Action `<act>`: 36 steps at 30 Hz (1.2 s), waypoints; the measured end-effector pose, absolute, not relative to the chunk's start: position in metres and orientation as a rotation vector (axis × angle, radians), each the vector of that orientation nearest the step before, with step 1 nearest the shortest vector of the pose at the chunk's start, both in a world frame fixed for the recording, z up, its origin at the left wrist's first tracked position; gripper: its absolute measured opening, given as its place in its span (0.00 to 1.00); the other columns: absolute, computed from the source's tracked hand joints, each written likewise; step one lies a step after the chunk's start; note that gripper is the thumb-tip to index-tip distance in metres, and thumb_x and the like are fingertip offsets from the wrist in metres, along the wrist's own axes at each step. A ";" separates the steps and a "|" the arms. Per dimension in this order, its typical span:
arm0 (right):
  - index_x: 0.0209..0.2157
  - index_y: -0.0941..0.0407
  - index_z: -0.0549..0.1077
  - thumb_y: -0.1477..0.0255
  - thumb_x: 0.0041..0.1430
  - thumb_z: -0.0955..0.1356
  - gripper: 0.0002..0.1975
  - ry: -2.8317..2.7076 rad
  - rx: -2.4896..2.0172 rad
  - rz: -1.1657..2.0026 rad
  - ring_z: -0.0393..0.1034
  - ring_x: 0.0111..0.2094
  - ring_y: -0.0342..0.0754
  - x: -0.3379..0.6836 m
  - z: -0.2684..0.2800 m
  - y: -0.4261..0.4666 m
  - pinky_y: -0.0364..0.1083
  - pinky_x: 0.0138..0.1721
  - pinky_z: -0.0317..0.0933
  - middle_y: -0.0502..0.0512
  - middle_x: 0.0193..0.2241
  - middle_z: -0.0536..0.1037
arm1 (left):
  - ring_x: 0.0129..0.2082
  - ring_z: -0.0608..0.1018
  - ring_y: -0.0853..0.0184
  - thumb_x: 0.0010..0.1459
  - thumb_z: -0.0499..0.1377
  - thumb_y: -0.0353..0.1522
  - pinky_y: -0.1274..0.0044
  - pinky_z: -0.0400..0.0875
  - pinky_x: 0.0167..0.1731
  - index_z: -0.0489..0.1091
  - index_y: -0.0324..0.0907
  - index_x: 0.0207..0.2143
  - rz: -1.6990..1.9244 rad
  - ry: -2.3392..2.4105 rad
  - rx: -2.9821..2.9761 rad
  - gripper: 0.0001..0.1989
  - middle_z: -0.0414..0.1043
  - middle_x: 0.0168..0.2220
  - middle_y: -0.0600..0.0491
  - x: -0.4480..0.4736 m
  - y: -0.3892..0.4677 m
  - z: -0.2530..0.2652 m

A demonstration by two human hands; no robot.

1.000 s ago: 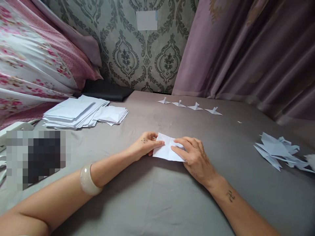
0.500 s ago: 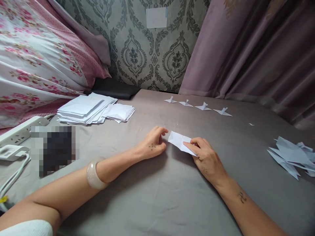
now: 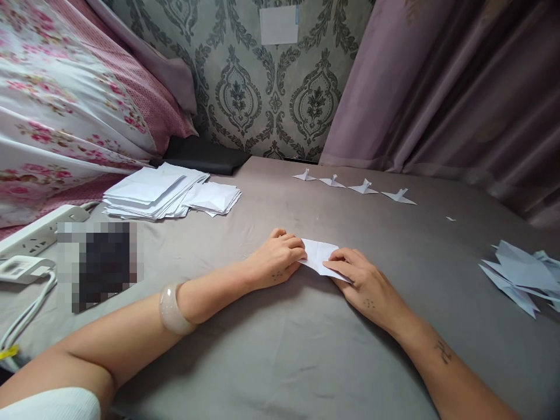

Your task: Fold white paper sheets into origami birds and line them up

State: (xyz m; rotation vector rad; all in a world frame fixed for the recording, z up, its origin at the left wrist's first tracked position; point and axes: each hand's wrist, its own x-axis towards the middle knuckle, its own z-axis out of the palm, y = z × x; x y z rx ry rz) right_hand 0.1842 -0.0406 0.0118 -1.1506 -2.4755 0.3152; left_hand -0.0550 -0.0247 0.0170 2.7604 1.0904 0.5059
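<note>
One paper point(image 3: 315, 252), white, creased – held over the grey cloth point(image 3: 262, 361), between our two hands. Left hand point(image 3: 280, 258): fingers closed on its left end. Right hand point(image 3: 362, 277): thumb and fingers gripping the right end. We judged it light, thin, stiffer at folds, easily crumpled – best pinched by its edges. Beyond it, we counted four white birds point(image 3: 363, 188) in a row.

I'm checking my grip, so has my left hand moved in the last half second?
Yes. Against the smaller paper stack, the left hand has shifted slightly right, to the edge of the folded paper.
</note>
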 end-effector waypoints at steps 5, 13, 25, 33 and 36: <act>0.35 0.50 0.75 0.71 0.62 0.64 0.07 -2.453 -1.190 0.493 0.68 0.39 0.47 0.187 0.027 -0.044 0.46 0.39 0.63 0.51 0.40 0.73 | 0.38 0.72 0.65 0.58 0.52 0.27 0.69 0.56 0.46 0.73 0.41 0.35 0.518 1.153 2.713 0.09 0.74 0.38 0.50 -0.051 -0.032 0.021; 0.33 0.49 0.76 0.68 0.60 0.64 0.08 -2.289 -1.374 0.657 0.69 0.38 0.44 0.182 0.033 -0.045 0.44 0.38 0.62 0.49 0.41 0.74 | 0.37 0.71 0.64 0.58 0.57 0.35 0.70 0.61 0.41 0.72 0.40 0.30 0.592 1.356 2.336 0.08 0.70 0.38 0.50 -0.046 -0.036 0.022; 0.19 0.55 0.65 0.60 0.58 0.64 0.18 -1.920 -1.695 0.609 0.63 0.26 0.40 0.173 0.016 -0.040 0.46 0.32 0.60 0.50 0.39 0.72 | 0.42 0.68 0.60 0.57 0.55 0.39 0.68 0.65 0.42 0.61 0.41 0.17 0.667 1.593 1.924 0.18 0.66 0.35 0.48 -0.041 -0.035 0.022; 0.18 0.55 0.66 0.63 0.54 0.67 0.16 -1.852 -1.770 0.517 0.66 0.29 0.43 0.171 0.009 -0.038 0.47 0.34 0.60 0.51 0.38 0.71 | 0.41 0.67 0.60 0.56 0.56 0.40 0.69 0.66 0.40 0.65 0.41 0.21 0.631 1.641 1.995 0.15 0.66 0.36 0.49 -0.045 -0.033 0.014; 0.18 0.55 0.65 0.63 0.54 0.67 0.16 -1.862 -1.763 0.509 0.66 0.30 0.43 0.170 0.009 -0.038 0.47 0.34 0.60 0.51 0.37 0.70 | 0.41 0.67 0.60 0.56 0.56 0.40 0.70 0.66 0.39 0.65 0.41 0.21 0.624 1.635 2.034 0.15 0.66 0.36 0.49 -0.046 -0.033 0.013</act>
